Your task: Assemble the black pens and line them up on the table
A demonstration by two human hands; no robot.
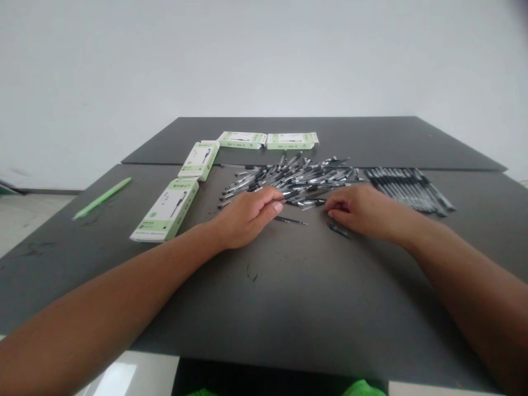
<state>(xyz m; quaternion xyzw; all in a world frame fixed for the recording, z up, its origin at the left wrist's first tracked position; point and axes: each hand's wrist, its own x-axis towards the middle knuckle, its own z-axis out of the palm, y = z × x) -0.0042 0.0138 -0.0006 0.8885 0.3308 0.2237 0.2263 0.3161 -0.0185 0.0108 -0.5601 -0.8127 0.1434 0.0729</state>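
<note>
My left hand [249, 219] is closed, with a pen [291, 194] pinched between thumb and forefinger; its dark end points right, toward the pile. Across from it, my right hand [358, 210] has its fingers curled together at the pile's right front edge, and whatever they hold is hidden. A heap of clear and black gel pens [295, 175] lies just beyond both hands. In front of my right fingertips is a small black pen cap [339, 230]. A thin pen refill [292, 220] rests on the table beside my left thumb.
To the right, several pens lie side by side in a row [406, 190]. White and green pen boxes [167, 212] line the left and back of the heap. A light green pen [103, 198] lies far left on the dark table [264, 308]. A seam crosses the tabletop behind the heap.
</note>
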